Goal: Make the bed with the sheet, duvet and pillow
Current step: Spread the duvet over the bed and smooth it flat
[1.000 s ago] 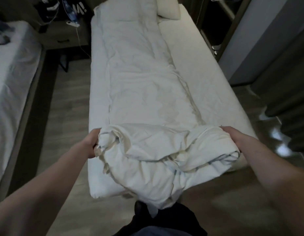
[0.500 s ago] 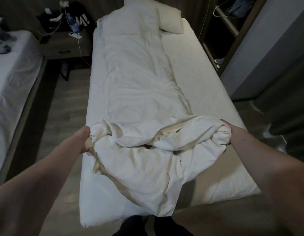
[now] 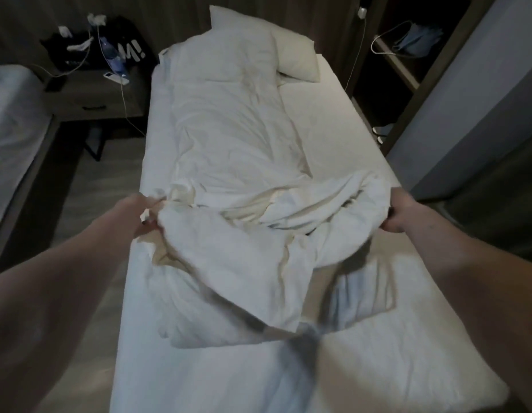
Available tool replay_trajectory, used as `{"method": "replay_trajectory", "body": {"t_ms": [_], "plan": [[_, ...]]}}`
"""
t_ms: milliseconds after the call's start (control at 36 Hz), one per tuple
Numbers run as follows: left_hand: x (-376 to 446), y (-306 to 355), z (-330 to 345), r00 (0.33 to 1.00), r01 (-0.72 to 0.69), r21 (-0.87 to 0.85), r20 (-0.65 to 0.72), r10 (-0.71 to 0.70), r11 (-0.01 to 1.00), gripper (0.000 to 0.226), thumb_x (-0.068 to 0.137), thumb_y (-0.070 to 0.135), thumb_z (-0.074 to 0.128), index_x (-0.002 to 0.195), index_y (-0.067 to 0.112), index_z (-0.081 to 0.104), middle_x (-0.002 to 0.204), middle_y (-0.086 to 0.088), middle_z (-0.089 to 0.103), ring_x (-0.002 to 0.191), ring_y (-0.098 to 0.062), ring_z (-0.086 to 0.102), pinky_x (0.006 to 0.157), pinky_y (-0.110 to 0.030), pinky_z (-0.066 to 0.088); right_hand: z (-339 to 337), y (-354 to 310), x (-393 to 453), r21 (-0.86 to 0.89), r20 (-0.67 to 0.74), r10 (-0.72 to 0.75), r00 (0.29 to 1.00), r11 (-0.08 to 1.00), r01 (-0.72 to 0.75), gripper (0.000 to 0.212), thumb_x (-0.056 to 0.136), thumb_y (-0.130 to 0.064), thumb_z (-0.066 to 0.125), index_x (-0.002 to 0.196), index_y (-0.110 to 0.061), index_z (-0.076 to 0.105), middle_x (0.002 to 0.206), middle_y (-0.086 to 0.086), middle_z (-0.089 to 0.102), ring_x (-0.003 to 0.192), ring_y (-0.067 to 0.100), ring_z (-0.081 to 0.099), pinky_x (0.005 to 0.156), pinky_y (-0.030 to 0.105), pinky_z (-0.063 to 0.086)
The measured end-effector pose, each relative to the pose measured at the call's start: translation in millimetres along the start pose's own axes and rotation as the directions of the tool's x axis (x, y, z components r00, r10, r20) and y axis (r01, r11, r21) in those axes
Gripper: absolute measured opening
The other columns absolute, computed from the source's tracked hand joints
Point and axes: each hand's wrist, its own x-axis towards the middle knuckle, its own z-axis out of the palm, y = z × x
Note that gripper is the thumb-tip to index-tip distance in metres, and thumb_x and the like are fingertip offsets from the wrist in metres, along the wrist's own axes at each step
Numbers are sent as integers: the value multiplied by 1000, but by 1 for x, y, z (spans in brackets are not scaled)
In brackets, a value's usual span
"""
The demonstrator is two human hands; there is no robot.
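Observation:
A white duvet (image 3: 232,138) lies in a long folded strip down the left half of the bed, its near end bunched and lifted. My left hand (image 3: 136,213) grips the bunched end at its left side and my right hand (image 3: 400,213) grips it at the right. The loose end hangs between them over the white sheet (image 3: 387,347) that covers the mattress. A white pillow (image 3: 294,58) leans at the head of the bed, partly under the duvet's far end.
A dark nightstand (image 3: 95,96) with cables, a bottle and a phone stands left of the bed head. Another bed (image 3: 11,126) lies along the left edge. A wooden open shelf (image 3: 408,73) and a grey wall flank the right side.
Both hands have carried the bunched duvet end up the bed, away from the foot edge. My hands have spread wider apart and more bare sheet shows at the foot.

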Motion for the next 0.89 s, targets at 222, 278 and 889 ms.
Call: {"method": "replay_trajectory", "body": {"t_ms": [222,278,889], "plan": [[30,-30,14,963,-244,577,52,263,779,48,84,9,68,130,7,56,121,-23,61,101,-40,64,81,-39,51,20,33,59,-66,-12,-161,987,985,159,22,101,-23,47,116,-11,58,119,8,49,84,23,58,74,34,47],[24,-39,28,937,-333,656,149,316,678,61,80,9,74,136,9,51,127,-20,55,98,-37,64,76,-34,48,18,51,71,-272,-40,-232,972,938,213,28,98,-14,54,126,-8,58,107,8,57,76,19,57,69,31,46],[104,-4,120,280,-844,478,778,562,-242,23,78,58,45,73,37,50,75,16,49,83,-21,54,87,-40,33,21,73,178,-760,459,-735,499,-34,649,8,90,-20,69,83,-16,70,74,1,65,78,29,62,70,36,46]]}}
